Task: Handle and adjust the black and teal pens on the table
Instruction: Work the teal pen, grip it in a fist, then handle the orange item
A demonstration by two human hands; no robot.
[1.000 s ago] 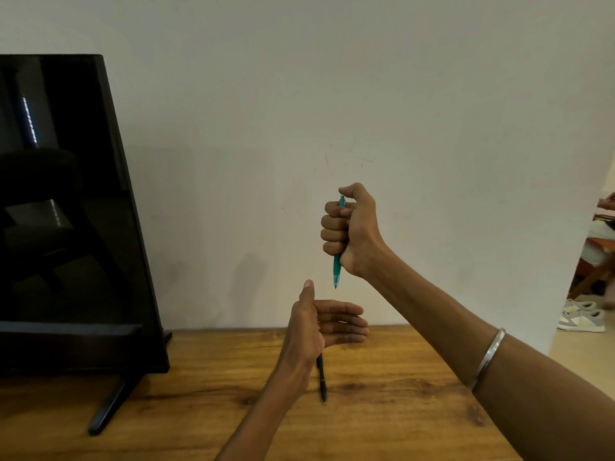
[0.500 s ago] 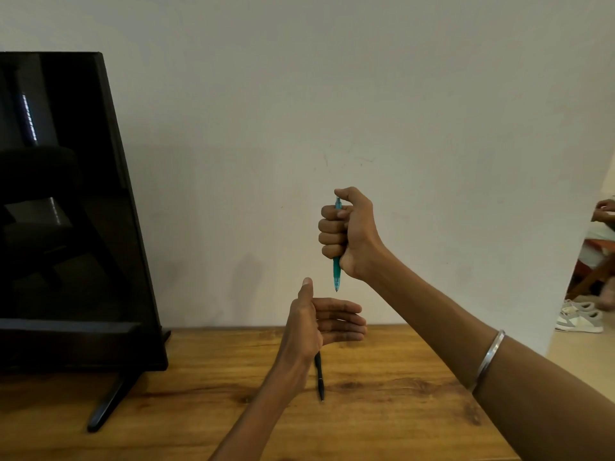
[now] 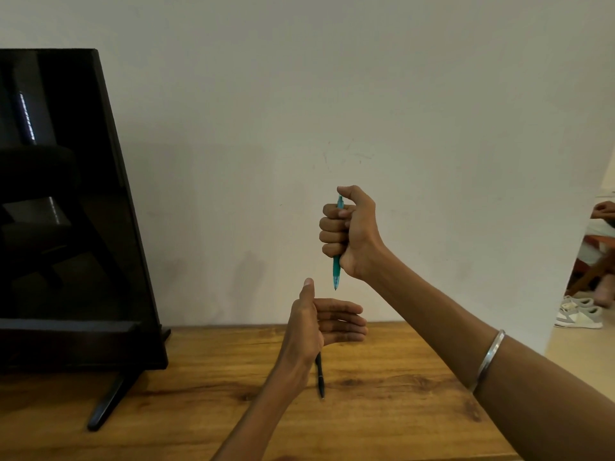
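Note:
My right hand (image 3: pixel 349 232) is raised in front of the wall, fist closed around the teal pen (image 3: pixel 336 272), which stands upright with its tip pointing down. Just below it my left hand (image 3: pixel 324 319) hovers above the table, palm turned sideways, fingers together and slightly curled, thumb up, holding nothing. The black pen (image 3: pixel 320 377) lies on the wooden table (image 3: pixel 382 394) under my left hand and wrist, which hide its far end.
A black flat screen (image 3: pixel 66 211) on a stand (image 3: pixel 109 400) fills the table's left side. A white wall runs behind the table. At the far right the table ends and the floor shows shoes (image 3: pixel 579 314) and part of another person.
My right hand with the teal pen has dropped slightly; the thumb sits over the pen's top. The left hand and the black pen stay where they were.

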